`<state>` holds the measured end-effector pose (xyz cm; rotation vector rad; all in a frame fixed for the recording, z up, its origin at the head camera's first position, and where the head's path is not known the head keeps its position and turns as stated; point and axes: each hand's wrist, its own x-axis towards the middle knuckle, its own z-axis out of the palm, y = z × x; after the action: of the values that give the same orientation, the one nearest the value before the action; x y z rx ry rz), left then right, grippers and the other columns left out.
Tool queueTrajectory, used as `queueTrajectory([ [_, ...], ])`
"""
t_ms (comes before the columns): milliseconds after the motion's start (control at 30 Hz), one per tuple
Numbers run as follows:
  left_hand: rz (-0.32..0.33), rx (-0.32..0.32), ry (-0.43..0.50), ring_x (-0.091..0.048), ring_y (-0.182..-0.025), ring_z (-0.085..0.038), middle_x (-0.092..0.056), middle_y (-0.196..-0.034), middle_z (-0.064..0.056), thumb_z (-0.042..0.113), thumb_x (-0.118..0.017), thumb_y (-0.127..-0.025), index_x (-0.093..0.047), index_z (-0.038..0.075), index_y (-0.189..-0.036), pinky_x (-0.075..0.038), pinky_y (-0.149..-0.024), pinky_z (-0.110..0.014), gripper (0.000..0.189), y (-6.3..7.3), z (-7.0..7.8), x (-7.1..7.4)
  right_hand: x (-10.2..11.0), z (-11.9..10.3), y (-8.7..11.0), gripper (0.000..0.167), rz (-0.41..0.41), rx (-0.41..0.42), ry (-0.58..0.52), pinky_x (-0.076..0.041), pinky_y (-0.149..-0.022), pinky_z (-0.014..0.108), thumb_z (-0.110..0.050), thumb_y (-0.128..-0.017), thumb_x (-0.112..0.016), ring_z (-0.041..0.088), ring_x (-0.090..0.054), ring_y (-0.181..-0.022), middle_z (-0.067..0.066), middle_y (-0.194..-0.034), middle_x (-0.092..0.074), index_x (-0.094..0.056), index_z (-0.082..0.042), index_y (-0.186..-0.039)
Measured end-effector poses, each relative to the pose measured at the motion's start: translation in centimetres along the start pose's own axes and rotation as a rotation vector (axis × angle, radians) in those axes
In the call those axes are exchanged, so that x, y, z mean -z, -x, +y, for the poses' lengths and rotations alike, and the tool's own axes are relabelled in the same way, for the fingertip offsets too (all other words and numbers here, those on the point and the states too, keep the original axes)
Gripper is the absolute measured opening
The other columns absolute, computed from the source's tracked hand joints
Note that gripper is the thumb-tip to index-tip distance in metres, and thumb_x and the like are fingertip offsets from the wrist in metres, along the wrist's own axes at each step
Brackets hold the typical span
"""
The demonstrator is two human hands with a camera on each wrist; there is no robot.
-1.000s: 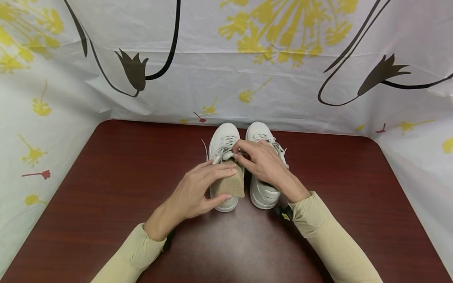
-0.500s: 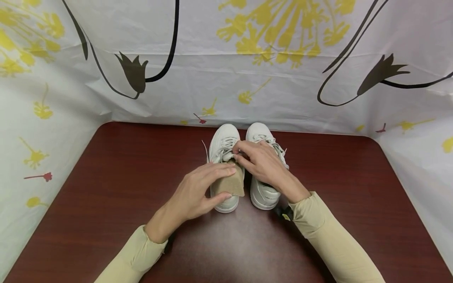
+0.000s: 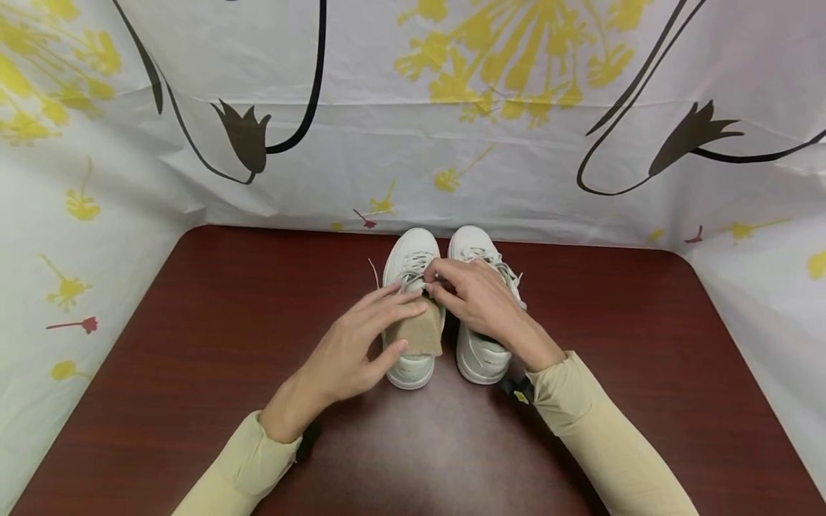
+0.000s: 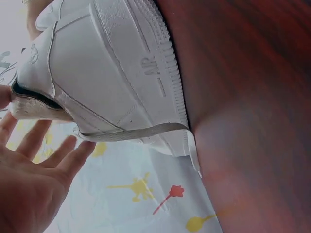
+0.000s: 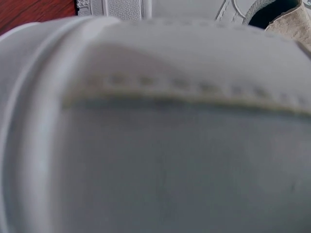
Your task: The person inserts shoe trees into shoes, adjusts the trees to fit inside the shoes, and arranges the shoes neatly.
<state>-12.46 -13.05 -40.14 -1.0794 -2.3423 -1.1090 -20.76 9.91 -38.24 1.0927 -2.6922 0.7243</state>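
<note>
Two white lace-up sneakers stand side by side, toes away from me. From the opening of the left sneaker (image 3: 408, 247) sticks a tan, paper-like insert (image 3: 419, 333), its wide end over the heel. My left hand (image 3: 351, 351) lies spread beside it, fingers extended over the insert and thumb near its lower edge. In the left wrist view, fingertips meet the insert (image 4: 36, 109) and a loose lace (image 4: 146, 132). My right hand (image 3: 480, 294) reaches across the right sneaker (image 3: 477, 358) and pinches the left sneaker's tongue near the laces. The right sneaker's side (image 5: 170, 160) fills the right wrist view, blurred.
The dark red-brown tabletop (image 3: 258, 308) has rounded far corners. A white sheet (image 3: 413, 143) with yellow and dark flower prints hangs close behind the toes and along both sides.
My left thumb has drawn back left from the insert's lower edge, and the left fingers have shifted slightly. The right hand keeps its place at the tongue.
</note>
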Motion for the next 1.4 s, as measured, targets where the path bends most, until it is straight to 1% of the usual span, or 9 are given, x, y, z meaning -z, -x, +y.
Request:
queueTrajectory([
  [100,-0.021,0.033,0.003,-0.039,-0.141,-0.031,-0.048,-0.149,-0.008,0.019,-0.063,-0.096,-0.055,0.019,-0.142,-0.029,-0.116,-0.043,0.047,0.10,0.10,0.25,-0.04,0.10,0.01,0.005,-0.002,0.005,-0.002,-0.040,-0.074,0.034,-0.023,-0.099,-0.057,0.008,-0.053,-0.073,-0.012,-0.087,-0.062,-0.061,-0.021,-0.098],
  [233,-0.045,0.075,0.001,-0.041,-0.140,-0.022,-0.044,-0.152,-0.006,0.022,-0.065,-0.096,-0.053,0.024,-0.144,-0.038,-0.110,-0.044,0.049,0.17,0.21,0.44,-0.05,0.20,0.00,0.004,-0.005,0.011,-0.003,-0.040,-0.075,0.035,-0.024,-0.099,-0.057,0.009,-0.052,-0.072,-0.012,-0.085,-0.060,-0.061,-0.022,-0.098],
  [400,-0.049,0.095,-0.011,-0.044,-0.138,-0.018,-0.046,-0.150,-0.005,0.023,-0.066,-0.096,-0.052,0.025,-0.145,-0.043,-0.105,-0.043,0.051,0.13,0.08,0.33,0.08,0.28,0.05,0.004,-0.009,0.015,-0.019,-0.040,-0.074,0.036,-0.024,-0.099,-0.059,0.009,-0.053,-0.072,-0.011,-0.086,-0.061,-0.062,-0.020,-0.099],
  [700,-0.024,0.115,-0.058,-0.046,-0.135,-0.020,-0.045,-0.149,-0.008,0.028,-0.065,-0.096,-0.053,0.027,-0.143,-0.045,-0.102,-0.045,0.048,-0.09,-0.54,0.18,0.22,0.19,-0.12,0.004,-0.010,0.011,-0.021,-0.041,-0.075,0.037,-0.020,-0.097,-0.060,0.008,-0.053,-0.072,-0.010,-0.085,-0.061,-0.063,-0.021,-0.099],
  [833,-0.020,0.144,-0.056,-0.048,-0.133,-0.023,-0.042,-0.151,-0.011,0.029,-0.067,-0.096,-0.054,0.028,-0.143,-0.045,-0.102,-0.045,0.049,-0.06,-0.61,0.19,0.15,0.16,-0.16,0.004,-0.007,0.011,-0.027,-0.041,-0.075,0.037,-0.019,-0.097,-0.060,0.009,-0.053,-0.071,-0.010,-0.083,-0.060,-0.063,-0.021,-0.099],
  [1067,-0.076,0.223,-0.050,-0.051,-0.131,-0.029,-0.037,-0.155,-0.019,0.032,-0.068,-0.095,-0.050,0.034,-0.146,-0.046,-0.102,-0.048,0.055,0.28,-0.48,0.47,-0.03,0.17,-0.03,0.003,-0.004,0.009,-0.030,-0.041,-0.075,0.038,-0.020,-0.097,-0.060,0.010,-0.051,-0.071,-0.010,-0.081,-0.058,-0.063,-0.020,-0.098],
  [1200,-0.085,0.220,-0.072,-0.053,-0.129,-0.032,-0.043,-0.149,-0.022,0.033,-0.066,-0.096,-0.047,0.034,-0.148,-0.048,-0.098,-0.047,0.056,0.38,-0.56,0.43,-0.09,0.11,-0.04,0.005,-0.001,0.007,-0.018,-0.041,-0.076,0.038,-0.023,-0.099,-0.059,0.011,-0.052,-0.073,-0.010,-0.084,-0.060,-0.062,-0.020,-0.097],
  [1300,-0.068,0.206,-0.082,-0.056,-0.126,-0.030,-0.047,-0.147,-0.021,0.032,-0.066,-0.096,-0.048,0.033,-0.148,-0.050,-0.095,-0.044,0.055,0.36,-0.63,0.29,-0.07,0.11,-0.01,0.004,0.001,0.000,-0.014,-0.041,-0.076,0.038,-0.023,-0.099,-0.058,0.011,-0.053,-0.073,-0.010,-0.086,-0.061,-0.061,-0.021,-0.097],
  [1400,-0.042,0.180,-0.103,-0.056,-0.126,-0.030,-0.049,-0.145,-0.021,0.032,-0.068,-0.095,-0.049,0.032,-0.147,-0.050,-0.097,-0.044,0.055,0.29,-0.63,0.13,-0.02,0.20,0.01,0.004,0.001,-0.004,-0.019,-0.040,-0.075,0.037,-0.025,-0.100,-0.058,0.010,-0.053,-0.073,-0.011,-0.086,-0.061,-0.061,-0.023,-0.097],
])
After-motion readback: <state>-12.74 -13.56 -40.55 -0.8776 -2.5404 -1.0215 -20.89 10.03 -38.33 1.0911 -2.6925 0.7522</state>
